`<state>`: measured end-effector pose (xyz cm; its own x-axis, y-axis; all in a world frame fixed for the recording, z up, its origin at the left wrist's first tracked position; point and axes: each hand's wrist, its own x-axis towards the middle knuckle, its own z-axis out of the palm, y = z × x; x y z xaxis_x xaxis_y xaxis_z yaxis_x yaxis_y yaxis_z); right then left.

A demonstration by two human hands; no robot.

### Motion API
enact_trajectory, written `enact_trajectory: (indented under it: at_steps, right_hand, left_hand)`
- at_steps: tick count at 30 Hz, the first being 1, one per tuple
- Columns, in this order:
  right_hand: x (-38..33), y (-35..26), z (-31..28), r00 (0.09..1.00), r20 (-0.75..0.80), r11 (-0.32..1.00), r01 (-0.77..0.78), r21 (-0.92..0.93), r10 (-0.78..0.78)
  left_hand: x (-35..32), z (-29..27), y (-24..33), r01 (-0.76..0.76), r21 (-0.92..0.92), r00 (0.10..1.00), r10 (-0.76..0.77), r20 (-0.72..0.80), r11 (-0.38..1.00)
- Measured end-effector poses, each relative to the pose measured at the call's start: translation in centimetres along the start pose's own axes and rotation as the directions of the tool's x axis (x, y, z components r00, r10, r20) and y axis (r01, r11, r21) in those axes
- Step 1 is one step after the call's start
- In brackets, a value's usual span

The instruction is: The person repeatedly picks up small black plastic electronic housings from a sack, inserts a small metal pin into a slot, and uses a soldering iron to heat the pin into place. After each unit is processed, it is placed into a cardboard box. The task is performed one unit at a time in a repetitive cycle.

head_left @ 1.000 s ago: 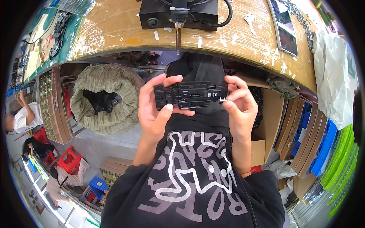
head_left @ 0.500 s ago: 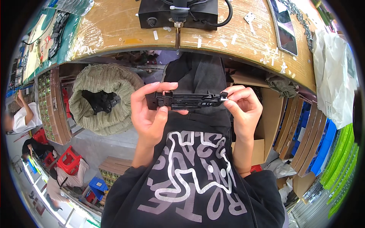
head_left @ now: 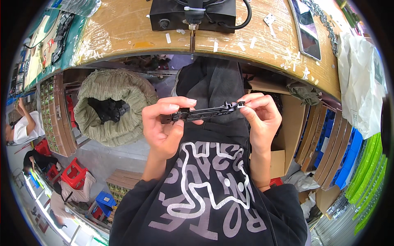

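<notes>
A long, narrow black plastic part (head_left: pixel 205 113) is held level in front of my torso, its thin edge facing up. My left hand (head_left: pixel 164 125) grips its left end, thumb below and fingers along the far side. At the right end, my right hand (head_left: pixel 262 117) pinches a small silvery-and-black tip between thumb and forefinger. Just beyond, at the table's near edge, a tool with a metal shaft (head_left: pixel 192 41) points down from a black box (head_left: pixel 164 20).
A wooden table (head_left: pixel 123 39) with white scraps and a phone-like device (head_left: pixel 308 33) spans the far side. To the left stands an olive fabric sack (head_left: pixel 92 127) holding black parts. Cardboard boxes (head_left: pixel 293 135) and a white plastic bag (head_left: pixel 361 78) are at the right. People sit far left.
The black part has rolled in my hands, from its broad printed face showing to its narrow edge. My left hand has shifted slightly down; my right keeps its pinch.
</notes>
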<state>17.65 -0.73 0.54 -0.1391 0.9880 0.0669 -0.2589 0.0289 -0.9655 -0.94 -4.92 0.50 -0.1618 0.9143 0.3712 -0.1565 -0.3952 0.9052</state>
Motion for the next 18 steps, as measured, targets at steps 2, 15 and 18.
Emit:
enact_trajectory:
  at_steps: [2, 15, 18]
  right_hand:
    - [0.0, 0.0, 0.1, 1.000, -0.003, 1.000, -0.012, 0.003, 0.012]
    - [0.3, -0.4, 0.9, 0.996, 0.023, 0.995, -0.091, 0.049, 0.090]
    - [0.4, 0.4, 0.2, 0.979, 0.201, 0.990, 0.046, -0.135, -0.018]
  left_hand:
    - [0.0, -0.1, -0.1, -0.013, -0.005, 1.000, 0.013, 0.003, 1.000]
    - [-0.6, -0.5, -0.2, 0.012, -0.151, 1.000, -0.012, 0.000, 0.988]
    - [-0.1, -1.3, 0.1, 0.089, -0.404, 0.994, -0.058, 0.090, 0.911]
